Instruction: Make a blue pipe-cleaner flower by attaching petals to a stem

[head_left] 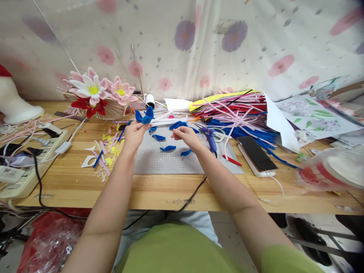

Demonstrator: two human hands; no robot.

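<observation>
My left hand [135,134] is closed on a blue pipe-cleaner flower [146,115], holding it up above the left side of a grey cutting mat [159,165]. To its right, my right hand [186,136] is pinched over the mat; whatever is between its fingertips is too small to make out. Several loose blue petals lie below and between the hands, among them one petal [168,148] with a thin wire and another [186,152] by the right wrist. Just right of that hand rests a purple glue gun [209,138], beside pale-handled scissors [219,135].
Pipe cleaners [239,113] are heaped at the back right, near a phone [257,153] and a bagged cup [335,170]. Scraps [109,151] lie left of the mat. A power strip [42,163] and finished pink, white and red flowers [93,91] stand farther left.
</observation>
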